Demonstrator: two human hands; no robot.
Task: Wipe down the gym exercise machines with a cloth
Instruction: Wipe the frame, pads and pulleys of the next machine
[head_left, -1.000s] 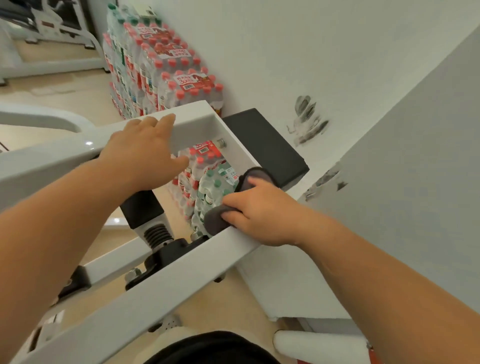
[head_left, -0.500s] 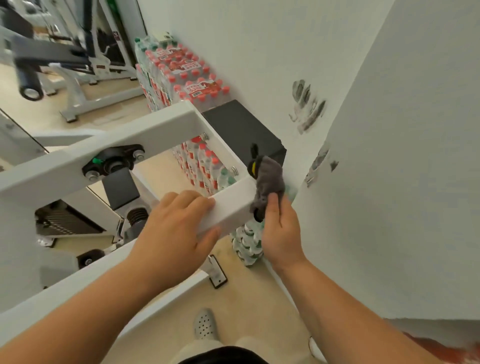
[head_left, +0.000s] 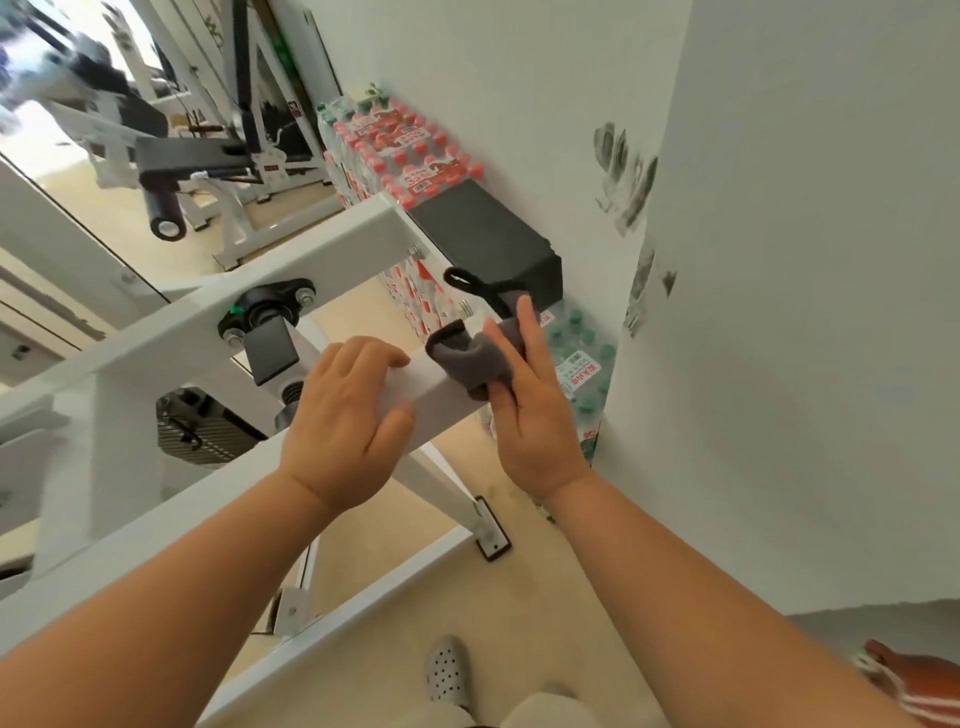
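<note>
Left hand: the left hand (head_left: 345, 415) grips the white frame bar (head_left: 171, 499) near its far end, fingers curled over the top edge and thumb spread on the near face.
Right hand: the right hand (head_left: 535, 415) lies flat against the end of the same bar, fingers straight and close together, pointing up and pressing the cloth; the thumb is partly under a fold.
Cloth: the grey cloth (head_left: 472, 358) is draped over the far end corner of the bar, between the bar and the right palm, just beside the left fingertips. A black loop of it sticks up at the top.
Machine: a second white bar (head_left: 208, 322) runs parallel behind the gripped one, carrying a black bolted pivot (head_left: 267, 309). A black pad (head_left: 483, 239) sits at its far end, against the wall (head_left: 779, 312).
Weights: a dark weight stack (head_left: 208, 431) shows below, between the bars.
Bottles: shrink-wrapped packs of water bottles (head_left: 410, 150) are stacked along the wall behind and below the pad.
Wall marks: dark scuffs (head_left: 623, 171) sit on the wall right of the pad.
Background: another white machine with a black bench (head_left: 192, 156) stands at the far left.
Floor: a perforated grey shoe (head_left: 448, 670) shows at the bottom edge.
</note>
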